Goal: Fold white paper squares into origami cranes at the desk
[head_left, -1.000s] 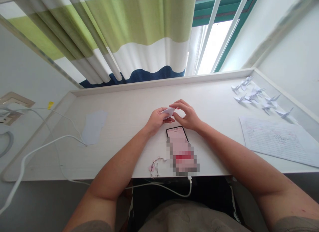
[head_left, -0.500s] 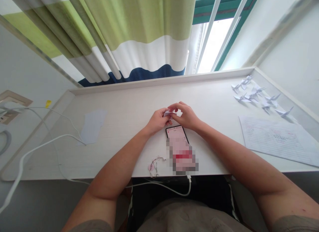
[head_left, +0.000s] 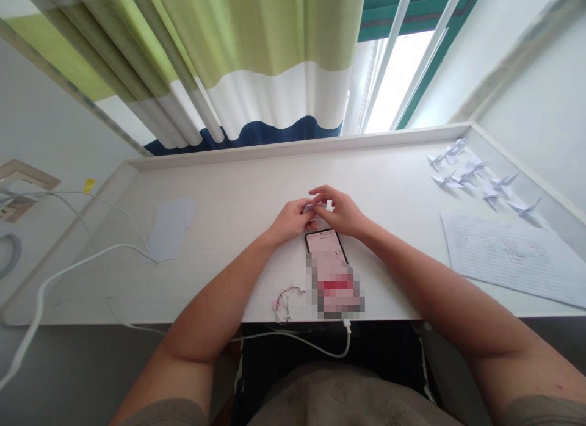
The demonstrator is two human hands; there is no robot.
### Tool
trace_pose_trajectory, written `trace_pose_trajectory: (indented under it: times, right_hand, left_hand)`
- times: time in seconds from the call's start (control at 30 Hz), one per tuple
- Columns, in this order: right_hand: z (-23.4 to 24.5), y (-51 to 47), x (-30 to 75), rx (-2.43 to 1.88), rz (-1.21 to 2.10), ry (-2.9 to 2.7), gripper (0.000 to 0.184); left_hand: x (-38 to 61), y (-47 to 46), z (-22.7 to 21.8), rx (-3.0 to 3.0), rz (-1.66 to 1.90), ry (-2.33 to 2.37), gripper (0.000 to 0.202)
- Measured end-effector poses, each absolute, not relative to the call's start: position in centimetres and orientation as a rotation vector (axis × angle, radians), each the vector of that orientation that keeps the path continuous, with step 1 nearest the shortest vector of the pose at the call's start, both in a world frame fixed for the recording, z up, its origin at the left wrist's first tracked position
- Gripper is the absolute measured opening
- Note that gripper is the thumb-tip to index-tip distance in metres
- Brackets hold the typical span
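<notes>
A small folded piece of white paper (head_left: 314, 208) is pinched between my two hands above the middle of the desk. My left hand (head_left: 293, 219) grips its left side, thumb on top. My right hand (head_left: 337, 211) has its thumb and fingers closed on the right side, partly covering it, so the exact shape of the folds is hidden. Just below the hands lies a phone (head_left: 328, 240) with a lit pink screen, mostly blurred out, and a white cable plugged into its lower end.
Several folded paper cranes (head_left: 476, 168) stand at the back right, behind written sheets (head_left: 508, 255). Paper pieces (head_left: 171, 227) lie on the left near a white cable (head_left: 96, 258). A charm strap (head_left: 284, 304) rests by the front edge. A raised rim (head_left: 297, 146) runs along the back.
My right fingers have shifted slightly over the paper, which now looks flatter and shows a bit of white between the fingers. The whole view has moved a little.
</notes>
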State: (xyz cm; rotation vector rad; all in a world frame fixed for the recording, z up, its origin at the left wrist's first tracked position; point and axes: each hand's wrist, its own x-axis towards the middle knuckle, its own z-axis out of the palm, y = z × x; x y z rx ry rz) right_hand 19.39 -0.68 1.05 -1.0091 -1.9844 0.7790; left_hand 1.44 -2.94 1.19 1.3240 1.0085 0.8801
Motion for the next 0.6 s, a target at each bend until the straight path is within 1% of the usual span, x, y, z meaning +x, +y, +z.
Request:
trace_pose_trajectory:
  times: [0.17,0.33,0.4,0.53,0.6]
  right_hand:
    - [0.7,-0.4,19.5,-1.026,0.656,-1.934,0.016]
    - [0.8,-0.5,19.7,-0.967,0.603,-1.952,0.007]
    - [1.0,-0.7,19.9,-0.914,0.596,-1.94,0.01]
    - [1.3,-0.7,20.3,-0.811,0.613,-1.919,0.03]
    - [1.4,-0.6,20.6,-0.752,0.579,-1.957,0.034]
  left_hand:
    - [1.6,-2.8,0.9,1.309,0.911,1.014,0.027]
    - [1.7,-2.9,1.0,1.256,0.949,1.039,0.032]
    - [1.8,-3.0,1.2,1.239,0.963,1.061,0.033]
    - [1.8,-3.1,1.4,1.178,0.996,1.078,0.03]
    - [1.7,-3.1,1.6,1.146,0.995,1.058,0.03]
